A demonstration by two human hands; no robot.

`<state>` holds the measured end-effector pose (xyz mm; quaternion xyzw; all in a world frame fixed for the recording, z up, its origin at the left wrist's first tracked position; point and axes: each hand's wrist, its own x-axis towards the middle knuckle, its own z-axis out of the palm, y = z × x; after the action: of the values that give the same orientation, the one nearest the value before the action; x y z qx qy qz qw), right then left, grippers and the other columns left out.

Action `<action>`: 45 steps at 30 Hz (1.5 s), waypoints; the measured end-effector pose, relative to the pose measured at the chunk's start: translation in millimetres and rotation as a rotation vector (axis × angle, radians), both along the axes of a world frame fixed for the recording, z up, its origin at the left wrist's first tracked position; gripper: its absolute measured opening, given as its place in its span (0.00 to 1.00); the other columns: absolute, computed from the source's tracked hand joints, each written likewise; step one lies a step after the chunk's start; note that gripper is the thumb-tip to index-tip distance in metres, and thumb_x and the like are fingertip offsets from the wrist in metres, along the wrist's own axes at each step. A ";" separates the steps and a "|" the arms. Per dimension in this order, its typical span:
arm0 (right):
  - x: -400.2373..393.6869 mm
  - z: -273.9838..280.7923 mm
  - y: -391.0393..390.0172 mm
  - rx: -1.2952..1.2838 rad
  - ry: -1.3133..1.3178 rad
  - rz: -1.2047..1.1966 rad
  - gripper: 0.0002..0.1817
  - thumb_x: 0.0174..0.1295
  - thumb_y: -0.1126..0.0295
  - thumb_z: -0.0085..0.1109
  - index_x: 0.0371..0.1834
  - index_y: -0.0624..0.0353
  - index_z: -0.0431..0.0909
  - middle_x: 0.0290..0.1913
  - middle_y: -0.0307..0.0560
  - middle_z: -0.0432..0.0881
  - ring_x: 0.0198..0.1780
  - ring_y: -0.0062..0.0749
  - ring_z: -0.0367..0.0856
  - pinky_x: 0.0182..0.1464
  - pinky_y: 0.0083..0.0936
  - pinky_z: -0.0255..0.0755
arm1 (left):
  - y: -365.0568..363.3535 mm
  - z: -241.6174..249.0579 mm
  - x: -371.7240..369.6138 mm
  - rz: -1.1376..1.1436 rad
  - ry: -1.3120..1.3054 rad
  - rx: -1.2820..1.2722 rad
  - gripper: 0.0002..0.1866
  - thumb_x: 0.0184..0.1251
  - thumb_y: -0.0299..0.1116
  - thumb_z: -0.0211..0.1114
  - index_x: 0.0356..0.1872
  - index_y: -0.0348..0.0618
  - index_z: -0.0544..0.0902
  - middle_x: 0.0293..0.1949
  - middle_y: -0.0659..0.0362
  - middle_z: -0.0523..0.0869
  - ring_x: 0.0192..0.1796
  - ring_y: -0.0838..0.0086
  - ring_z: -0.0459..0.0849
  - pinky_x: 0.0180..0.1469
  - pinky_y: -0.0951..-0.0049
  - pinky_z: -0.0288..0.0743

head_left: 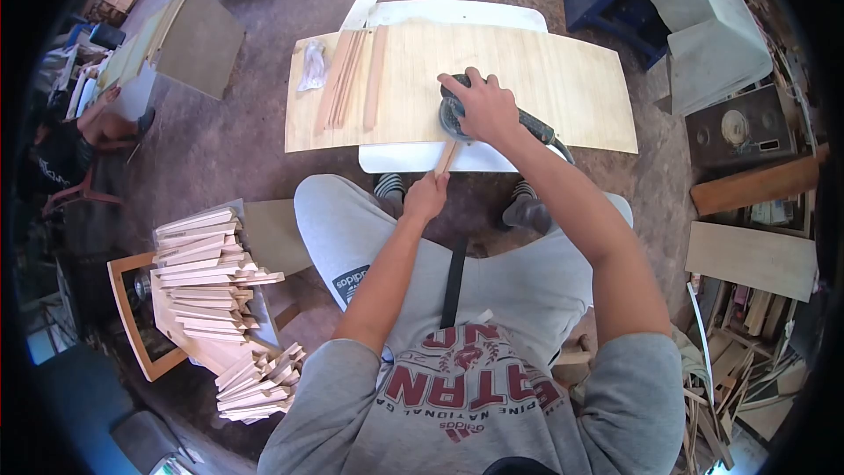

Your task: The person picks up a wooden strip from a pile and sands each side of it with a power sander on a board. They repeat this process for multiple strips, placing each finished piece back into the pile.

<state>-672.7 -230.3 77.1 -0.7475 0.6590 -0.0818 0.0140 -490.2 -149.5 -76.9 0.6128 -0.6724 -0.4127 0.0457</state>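
My right hand (489,109) grips a dark electric sander (452,114) from above, near the front edge of a plywood board (563,79). A thin wooden strip (447,157) runs out from under the sander toward me. Its near end is pinched in my left hand (426,196), just off the board's edge. The strip's far end is hidden beneath the sander. Several more wooden strips (350,79) lie on the board to the left, beside a small clear plastic bag (312,66).
Stacked wooden pieces (207,268) lie at my lower left, near a wooden frame (123,317). Another person (66,154) sits at far left by a leaning panel (200,44). A speaker cabinet (738,132) and scrap wood (721,369) stand at right. The sander's cord (564,151) trails off the board.
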 end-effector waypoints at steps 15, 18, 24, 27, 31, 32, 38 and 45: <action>-10.2 4.2 22.6 0.106 0.070 -0.065 0.46 0.47 0.66 0.78 0.73 0.26 0.69 0.62 0.48 0.77 0.51 0.53 0.86 0.41 0.42 0.87 | -3.7 -1.3 -0.7 -0.005 0.028 -0.012 0.29 0.82 0.54 0.49 0.52 0.33 0.83 0.44 0.32 0.88 0.52 0.34 0.86 0.56 0.39 0.77; -14.6 5.2 26.3 0.103 0.058 -0.073 0.46 0.47 0.66 0.79 0.73 0.26 0.69 0.61 0.48 0.78 0.50 0.53 0.86 0.40 0.42 0.87 | -3.6 -1.9 -2.8 0.002 0.043 -0.025 0.30 0.82 0.55 0.49 0.50 0.33 0.83 0.43 0.31 0.88 0.51 0.33 0.86 0.55 0.39 0.77; -8.4 6.9 30.4 0.106 0.019 -0.072 0.45 0.47 0.70 0.76 0.71 0.28 0.71 0.60 0.49 0.78 0.50 0.54 0.85 0.40 0.42 0.86 | -3.1 -3.1 -2.7 -0.003 0.036 -0.028 0.30 0.82 0.55 0.49 0.51 0.33 0.83 0.44 0.31 0.88 0.52 0.34 0.85 0.56 0.39 0.77; -6.8 7.0 27.5 0.114 0.027 -0.083 0.45 0.47 0.70 0.76 0.72 0.27 0.70 0.60 0.49 0.78 0.50 0.54 0.85 0.41 0.42 0.86 | -2.9 -0.8 -3.9 0.001 0.043 -0.040 0.30 0.82 0.55 0.49 0.50 0.33 0.83 0.44 0.31 0.88 0.52 0.34 0.85 0.55 0.40 0.77; -4.6 6.0 29.6 0.108 0.043 -0.054 0.46 0.47 0.68 0.78 0.73 0.27 0.69 0.61 0.48 0.78 0.51 0.53 0.85 0.42 0.43 0.86 | -2.8 1.6 -3.8 -0.003 0.033 -0.039 0.30 0.82 0.55 0.48 0.50 0.32 0.83 0.43 0.31 0.87 0.51 0.33 0.85 0.55 0.40 0.77; -3.9 5.7 29.4 0.110 0.040 -0.056 0.46 0.47 0.68 0.78 0.73 0.27 0.69 0.61 0.48 0.78 0.51 0.53 0.85 0.42 0.43 0.86 | -2.9 0.9 -3.9 -0.002 0.034 -0.036 0.30 0.82 0.55 0.48 0.51 0.32 0.83 0.43 0.31 0.87 0.51 0.33 0.85 0.55 0.40 0.77; -5.4 5.4 14.7 0.066 0.018 -0.096 0.43 0.46 0.71 0.74 0.70 0.28 0.72 0.58 0.49 0.79 0.50 0.54 0.85 0.39 0.41 0.85 | -1.2 4.7 -4.2 0.012 0.047 -0.010 0.30 0.82 0.55 0.49 0.52 0.33 0.83 0.44 0.31 0.88 0.51 0.34 0.86 0.55 0.40 0.77; -5.3 0.4 -21.0 0.036 0.021 -0.122 0.45 0.49 0.67 0.77 0.73 0.26 0.70 0.62 0.50 0.78 0.51 0.56 0.86 0.41 0.44 0.87 | -0.8 1.4 -4.3 0.011 0.042 0.005 0.30 0.82 0.56 0.49 0.51 0.34 0.84 0.43 0.32 0.88 0.50 0.35 0.87 0.55 0.40 0.78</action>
<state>-678.0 -251.3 77.5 -0.7063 0.7050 -0.0631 0.0156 -494.6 -150.3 -75.5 0.6078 -0.6668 -0.4269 0.0607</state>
